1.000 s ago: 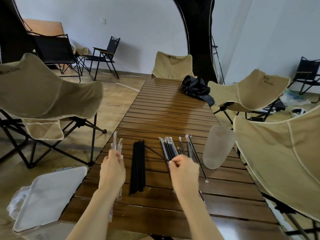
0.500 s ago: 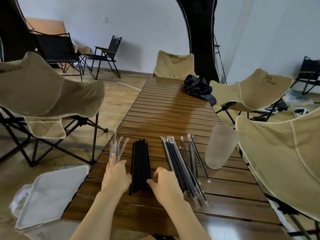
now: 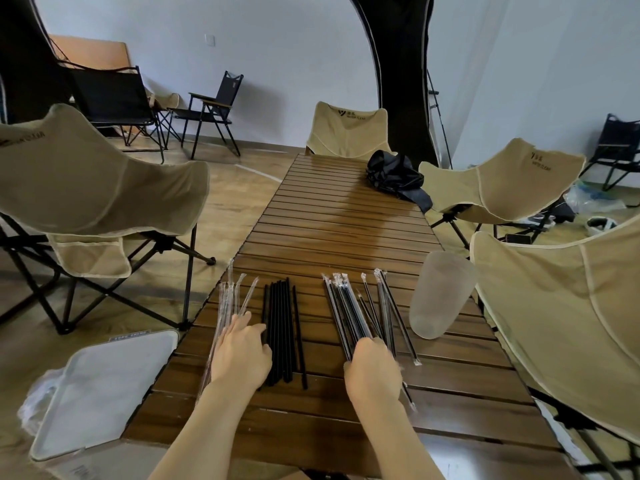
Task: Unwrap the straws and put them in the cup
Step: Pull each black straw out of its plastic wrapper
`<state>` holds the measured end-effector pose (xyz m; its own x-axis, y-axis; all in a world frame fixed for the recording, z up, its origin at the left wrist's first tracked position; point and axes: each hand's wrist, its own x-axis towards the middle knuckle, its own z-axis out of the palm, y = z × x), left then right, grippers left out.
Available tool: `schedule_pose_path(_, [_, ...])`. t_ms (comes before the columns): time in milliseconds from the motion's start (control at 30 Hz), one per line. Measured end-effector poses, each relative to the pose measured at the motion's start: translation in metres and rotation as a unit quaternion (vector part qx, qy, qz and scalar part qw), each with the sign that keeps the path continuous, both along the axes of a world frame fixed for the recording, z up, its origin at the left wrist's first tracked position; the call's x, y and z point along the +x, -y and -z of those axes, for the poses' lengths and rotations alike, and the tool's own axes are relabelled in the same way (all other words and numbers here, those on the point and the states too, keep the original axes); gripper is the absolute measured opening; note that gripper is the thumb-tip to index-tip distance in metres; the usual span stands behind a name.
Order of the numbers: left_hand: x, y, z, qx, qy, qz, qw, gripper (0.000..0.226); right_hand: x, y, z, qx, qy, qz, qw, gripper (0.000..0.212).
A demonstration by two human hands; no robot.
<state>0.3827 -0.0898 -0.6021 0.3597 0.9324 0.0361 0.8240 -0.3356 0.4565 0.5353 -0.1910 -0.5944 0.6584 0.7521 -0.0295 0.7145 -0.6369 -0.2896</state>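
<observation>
I see my left hand (image 3: 242,355) lying flat on the empty wrappers (image 3: 227,299) at the slatted table's (image 3: 339,216) left edge, just beside the bare black straws (image 3: 282,327). My right hand (image 3: 374,370) covers the near ends of the wrapped straws (image 3: 349,306); its fingers are hidden. The frosted cup (image 3: 440,292) stands right of them.

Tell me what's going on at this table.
A person is sorting straws on a wooden table. The left hand rests on empty clear wrappers beside a row of bare black straws. The right hand covers the near ends of the wrapped straws, its grip hidden. The frosted cup stands at the right, no straw showing above its rim.
</observation>
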Motion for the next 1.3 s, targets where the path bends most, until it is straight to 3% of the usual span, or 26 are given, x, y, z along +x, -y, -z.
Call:
schedule_pose_path(300, [0.018,0.012,0.004,-0.008,-0.050,0.116,0.992,0.060,0.004,0.002,-0.001,0.009,-0.003,0.045,0.999,0.022])
schedule_pose_path(500, [0.020,0.013,-0.002,0.024,0.003,0.140,0.990,0.055,0.014,0.002,-0.011,0.050,-0.017,0.070,0.996,0.021])
schedule_pose_path(633, [0.024,0.012,-0.013,0.121,0.067,0.148,0.979,0.062,0.031,0.002,-0.023,0.082,-0.049,-0.012,0.995,0.013])
schedule_pose_path(733, [0.031,0.015,-0.018,0.172,0.064,0.173,0.968,0.061,0.042,0.004,-0.028,0.135,-0.081,-0.108,0.982,0.013])
schedule_pose_path(900, [0.031,0.017,-0.017,0.213,0.058,0.191,0.957,0.016,0.045,0.008,-0.034,0.144,-0.058,-0.162,0.975,0.018])
schedule_pose_path(1100, [0.025,0.014,-0.026,0.196,0.068,0.198,0.958,0.019,0.049,0.008,-0.036,0.141,-0.071,-0.166,0.973,0.010])
schedule_pose_path(1300, [0.024,0.011,-0.029,0.167,0.065,0.208,0.962,0.023,0.048,0.010,-0.043,0.171,-0.065,-0.199,0.963,0.016])
